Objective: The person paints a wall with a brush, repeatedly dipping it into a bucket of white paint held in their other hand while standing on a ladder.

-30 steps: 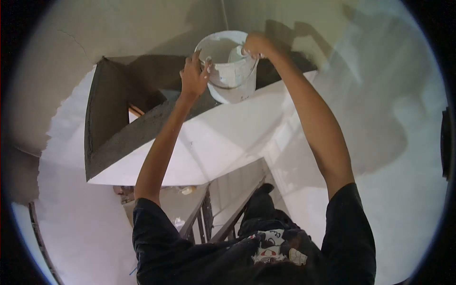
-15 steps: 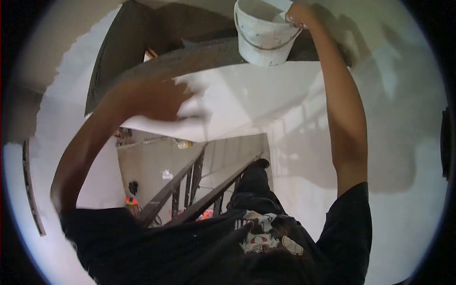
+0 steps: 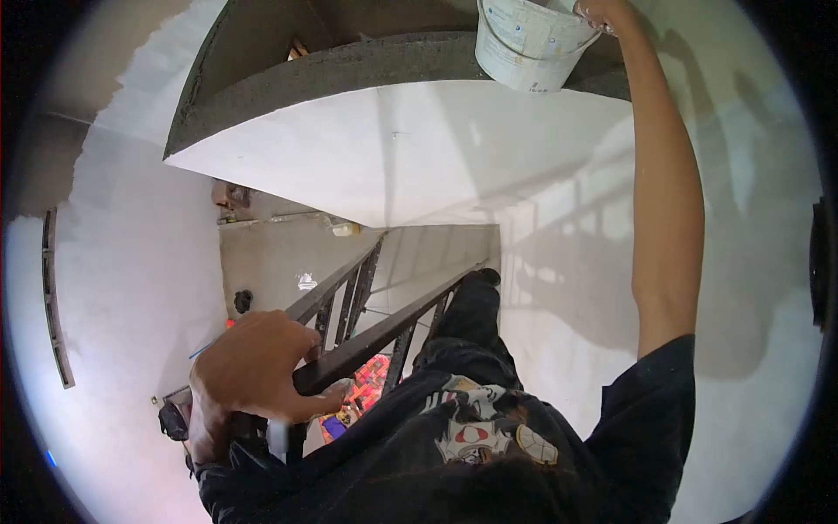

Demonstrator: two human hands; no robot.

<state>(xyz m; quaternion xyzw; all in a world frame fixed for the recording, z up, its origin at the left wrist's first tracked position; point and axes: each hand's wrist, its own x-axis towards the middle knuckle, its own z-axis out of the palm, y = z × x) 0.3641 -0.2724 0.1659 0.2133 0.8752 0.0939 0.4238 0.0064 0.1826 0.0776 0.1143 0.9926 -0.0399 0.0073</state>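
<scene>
At the upper right, a white bucket [image 3: 528, 48] with a wire handle sits on the edge of a grey ledge [image 3: 349, 65]. My right hand [image 3: 609, 16] is closed at the bucket's right rim, with white smears on the fingers; the top of the frame cuts off part of it. Low on the left, my left hand [image 3: 257, 367] curls around the upper end of a dark ladder [image 3: 375, 345] rail, with fingers on both sides of it. Below me the ladder slopes away toward the floor, and my dark-clad leg [image 3: 463, 319] is beside its right rail.
A white-coated curved face [image 3: 349, 144] drops below the ledge. White wall [image 3: 576, 314] stands on the right, partly coated wall [image 3: 131, 253] on the left. Far below, the floor [image 3: 279, 253] holds a black object [image 3: 243, 301] and a colourful patterned cloth [image 3: 368, 384].
My left hand has come down from in front of the ledge to the ladder rail. The bucket and my right hand have shifted right along the ledge, and the view has tilted slightly.
</scene>
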